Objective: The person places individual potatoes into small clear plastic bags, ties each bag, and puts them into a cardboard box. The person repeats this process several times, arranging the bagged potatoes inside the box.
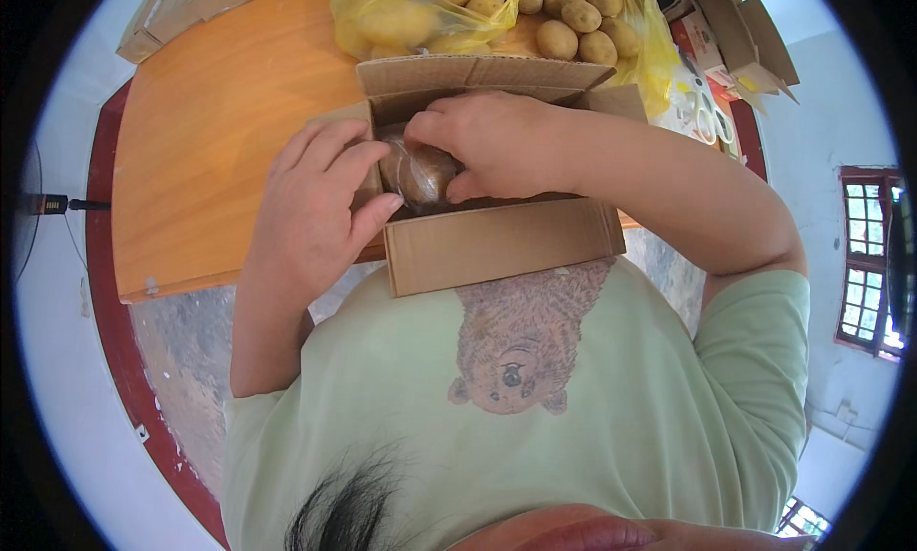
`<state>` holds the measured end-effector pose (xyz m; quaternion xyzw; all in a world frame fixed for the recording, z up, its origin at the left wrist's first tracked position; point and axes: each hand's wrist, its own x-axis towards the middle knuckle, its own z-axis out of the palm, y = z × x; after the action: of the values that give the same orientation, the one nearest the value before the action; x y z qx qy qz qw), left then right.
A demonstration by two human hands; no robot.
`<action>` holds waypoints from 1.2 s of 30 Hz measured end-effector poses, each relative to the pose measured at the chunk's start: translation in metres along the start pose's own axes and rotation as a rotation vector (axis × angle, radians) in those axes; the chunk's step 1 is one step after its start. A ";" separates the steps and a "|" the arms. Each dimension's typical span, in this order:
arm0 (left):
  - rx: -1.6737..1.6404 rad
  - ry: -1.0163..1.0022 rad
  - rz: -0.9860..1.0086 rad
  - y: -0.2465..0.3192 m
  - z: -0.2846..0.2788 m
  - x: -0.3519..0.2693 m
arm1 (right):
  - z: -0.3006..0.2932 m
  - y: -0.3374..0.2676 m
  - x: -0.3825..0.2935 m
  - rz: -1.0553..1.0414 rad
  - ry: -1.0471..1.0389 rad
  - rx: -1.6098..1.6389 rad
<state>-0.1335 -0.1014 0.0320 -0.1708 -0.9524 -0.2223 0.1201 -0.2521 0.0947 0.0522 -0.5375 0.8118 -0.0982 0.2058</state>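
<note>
An open cardboard box stands at the table's near edge, close against my shirt, with its flaps spread outward. Inside its left end lies a brown, rounded item, apparently a potato in clear plastic wrap. My right hand reaches into the box from the right, fingers and thumb around the wrapped item's far and right sides. At the box's left wall is my left hand, fingers apart and curved, its fingertips at the wrapped item's left side. The right part of the box's inside is hidden by my right hand and forearm.
Beyond the box, loose potatoes lie beside a yellow plastic bag of potatoes. White-handled scissors are at the right. More cardboard boxes stand at the far left and far right of the wooden table.
</note>
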 end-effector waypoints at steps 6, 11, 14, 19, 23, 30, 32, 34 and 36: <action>0.007 0.003 0.002 0.000 0.001 0.000 | 0.002 0.006 -0.003 -0.050 0.057 -0.095; 0.010 0.007 0.005 -0.001 0.001 0.000 | 0.005 0.007 -0.001 -0.075 0.094 -0.073; 0.014 0.010 0.014 -0.001 0.002 0.000 | 0.006 0.005 0.000 -0.090 0.106 -0.060; 0.006 0.010 0.010 0.000 0.001 0.000 | 0.010 0.003 0.000 -0.102 0.115 -0.155; 0.007 0.011 0.007 0.001 0.001 0.001 | 0.020 0.000 -0.002 -0.157 0.226 -0.230; 0.025 0.003 0.003 0.002 0.000 0.000 | 0.018 0.001 -0.003 -0.158 0.215 -0.224; 0.026 0.003 -0.006 0.003 0.000 0.000 | 0.017 0.001 -0.004 -0.148 0.206 -0.217; 0.027 0.002 -0.015 0.004 0.000 0.000 | 0.014 0.000 -0.006 -0.131 0.192 -0.219; 0.027 0.003 -0.019 0.003 0.000 0.000 | 0.009 -0.002 -0.009 -0.113 0.174 -0.206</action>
<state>-0.1319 -0.0985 0.0329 -0.1598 -0.9567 -0.2109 0.1216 -0.2435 0.1027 0.0470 -0.5899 0.8010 -0.0721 0.0724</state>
